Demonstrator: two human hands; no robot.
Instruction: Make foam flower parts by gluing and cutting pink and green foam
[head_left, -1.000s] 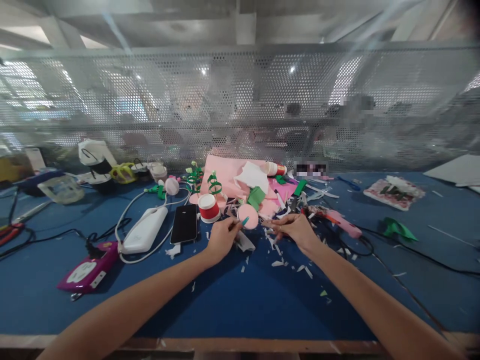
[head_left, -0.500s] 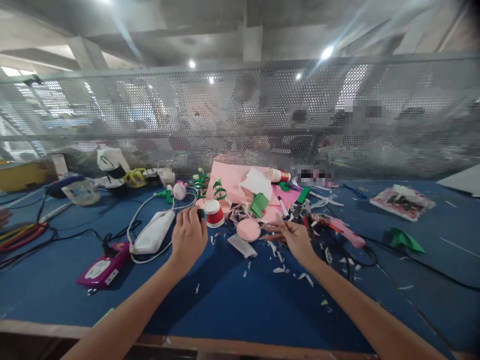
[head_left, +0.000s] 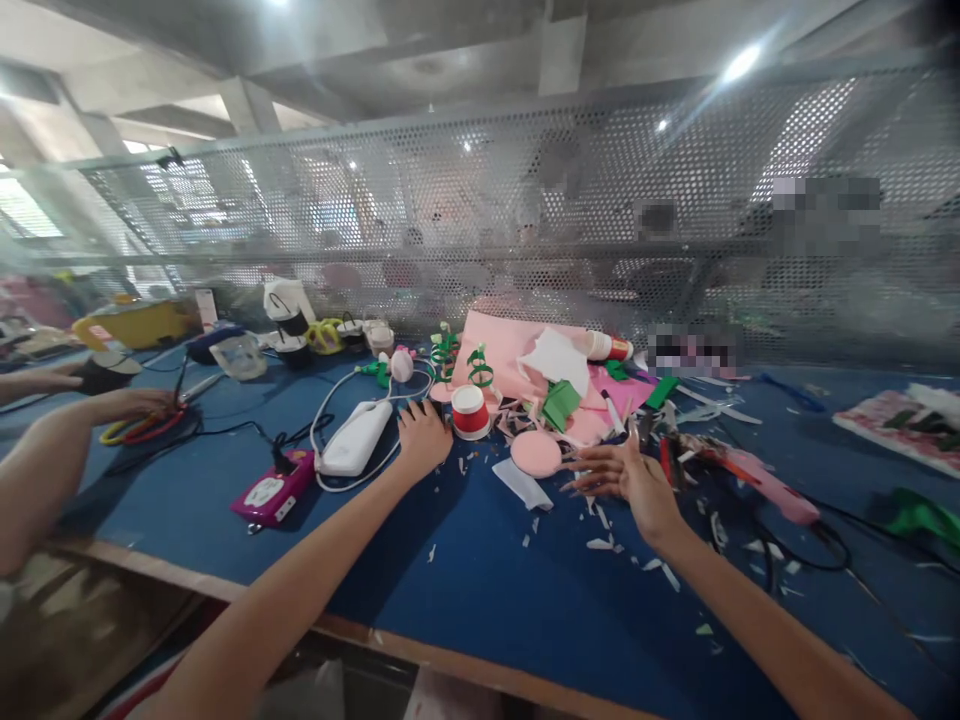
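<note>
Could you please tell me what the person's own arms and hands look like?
The left hand and right hand are gloveless, each with slender fingers. The left forearm and right forearm are slim and sleeveless as far as they show, without a visible watch or bracelet. Nail detail is too blurred to tell.

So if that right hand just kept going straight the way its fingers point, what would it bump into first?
Most likely the pink disc, just beyond the fingertips of the right hand. Depth is hard to judge, so the lower fingers might brush the white strip instead.
</note>
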